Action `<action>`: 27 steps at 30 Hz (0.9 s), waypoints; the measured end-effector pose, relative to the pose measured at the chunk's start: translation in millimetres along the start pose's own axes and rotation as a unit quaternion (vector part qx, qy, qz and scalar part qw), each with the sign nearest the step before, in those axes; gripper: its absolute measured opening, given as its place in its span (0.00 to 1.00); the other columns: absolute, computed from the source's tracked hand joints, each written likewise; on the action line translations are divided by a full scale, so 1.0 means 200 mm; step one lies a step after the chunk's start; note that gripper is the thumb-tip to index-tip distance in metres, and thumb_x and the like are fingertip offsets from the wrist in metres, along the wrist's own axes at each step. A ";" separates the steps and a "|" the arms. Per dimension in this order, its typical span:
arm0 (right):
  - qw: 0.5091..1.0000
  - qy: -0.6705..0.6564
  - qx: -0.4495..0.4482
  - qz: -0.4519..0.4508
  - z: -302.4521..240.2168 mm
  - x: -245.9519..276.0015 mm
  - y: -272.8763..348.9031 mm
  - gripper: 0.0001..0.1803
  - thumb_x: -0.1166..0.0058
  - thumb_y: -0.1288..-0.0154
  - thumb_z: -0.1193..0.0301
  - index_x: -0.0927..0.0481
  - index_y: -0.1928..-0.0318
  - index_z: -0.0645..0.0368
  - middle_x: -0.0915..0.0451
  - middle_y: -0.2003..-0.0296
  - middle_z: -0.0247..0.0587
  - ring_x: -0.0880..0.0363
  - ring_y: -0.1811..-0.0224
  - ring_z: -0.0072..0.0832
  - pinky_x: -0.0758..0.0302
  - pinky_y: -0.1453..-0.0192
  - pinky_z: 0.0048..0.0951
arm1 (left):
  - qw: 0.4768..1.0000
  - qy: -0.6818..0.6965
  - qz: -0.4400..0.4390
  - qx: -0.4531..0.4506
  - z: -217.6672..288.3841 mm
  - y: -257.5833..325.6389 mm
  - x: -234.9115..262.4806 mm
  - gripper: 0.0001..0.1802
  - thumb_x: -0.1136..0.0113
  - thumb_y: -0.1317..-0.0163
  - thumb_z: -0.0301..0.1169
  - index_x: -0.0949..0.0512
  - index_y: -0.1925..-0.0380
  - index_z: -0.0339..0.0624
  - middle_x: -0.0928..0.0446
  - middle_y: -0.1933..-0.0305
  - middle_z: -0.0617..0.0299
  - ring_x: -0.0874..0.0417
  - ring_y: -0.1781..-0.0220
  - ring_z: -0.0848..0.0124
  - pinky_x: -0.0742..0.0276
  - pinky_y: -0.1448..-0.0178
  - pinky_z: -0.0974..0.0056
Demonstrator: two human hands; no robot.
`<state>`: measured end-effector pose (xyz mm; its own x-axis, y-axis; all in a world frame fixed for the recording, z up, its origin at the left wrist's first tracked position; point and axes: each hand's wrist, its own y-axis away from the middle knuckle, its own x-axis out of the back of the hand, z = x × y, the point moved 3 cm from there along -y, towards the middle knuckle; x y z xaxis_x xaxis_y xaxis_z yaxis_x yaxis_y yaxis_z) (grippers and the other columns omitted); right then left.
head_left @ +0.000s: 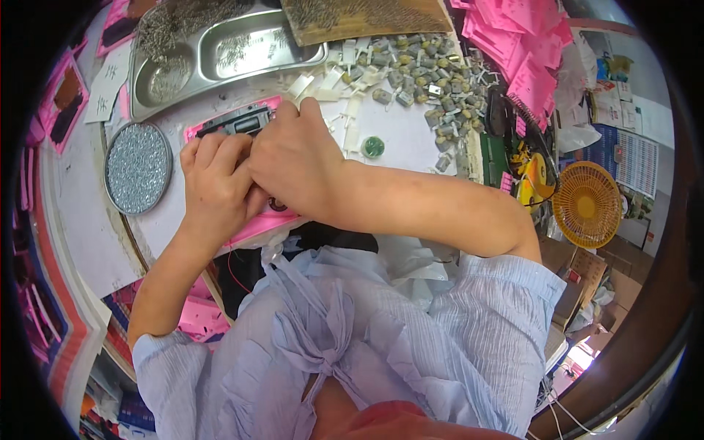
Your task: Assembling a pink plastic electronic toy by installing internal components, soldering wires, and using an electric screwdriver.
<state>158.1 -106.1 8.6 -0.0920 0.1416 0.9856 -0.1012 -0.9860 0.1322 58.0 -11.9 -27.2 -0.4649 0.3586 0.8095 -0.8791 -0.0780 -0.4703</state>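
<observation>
A pink plastic casing [257,229] lies at the table's near edge, largely covered by my hands. Along its far side sits a long black part [248,121]. My left hand [213,180] is closed over the casing's left side, with bent fingers against the black part. Over the casing's middle, my right hand [297,161] is closed with its fingers curled down. Whatever its fingertips hold is hidden beneath the hand. Left of the casing stands a round dish [138,169] full of small silvery pieces.
A metal compartment tray [220,82] with small metal pieces stands at the far left, beside a brown board [367,18] covered in similar pieces. Small grey motors [440,81] are heaped at right, near a green round container [372,147]. Pink casings [521,44] pile up beyond.
</observation>
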 end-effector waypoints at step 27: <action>0.486 -0.612 -0.282 0.555 2.90 0.05 1.37 0.16 0.43 0.28 0.77 0.24 0.46 0.79 0.21 0.49 0.61 0.17 0.48 0.51 0.16 0.39 0.52 | 0.950 -0.005 -0.312 -0.030 -0.13 -0.50 -0.01 0.24 0.26 0.44 0.36 0.20 0.51 0.32 0.23 0.42 0.41 0.21 0.40 0.56 0.27 0.37 0.53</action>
<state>703.6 -425.9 115.7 0.2235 -0.9507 -0.2150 -0.9509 -0.1642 -0.2625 150.1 20.5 9.9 0.1427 0.3095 0.9401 -0.9763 0.2002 0.0823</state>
